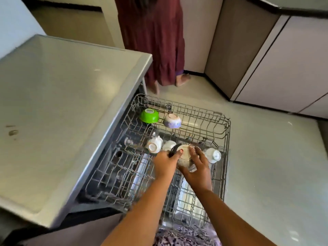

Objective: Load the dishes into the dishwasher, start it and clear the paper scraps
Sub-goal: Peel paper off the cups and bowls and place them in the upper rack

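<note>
Both hands, left hand (166, 163) and right hand (197, 166), are curled round an upturned bowl (185, 155) just above the pulled-out rack (195, 112), which holds a green bowl (150, 115), a purple bowl (172, 121) and white cups (154, 144), so loading looks partway done, with the start and the clearing-up still ahead.

The far left corner of the pulled-out rack (227, 135) is taken up by a green bowl (149, 115) and a purple bowl (172, 121), set just beside each other; the far right stretch is left open from above. The middle row is blocked by two white cups (154, 145) on the left and a lone cup (213, 155) on the right. The gap between is filled by a speckled bowl (185, 158) held in the left hand (166, 163) and right hand (198, 167). Only tines are met in the near rows. The rack's left side is bounded by the countertop (71, 103). Beyond it, the floor is partly blocked by a standing person (156, 41).
</note>
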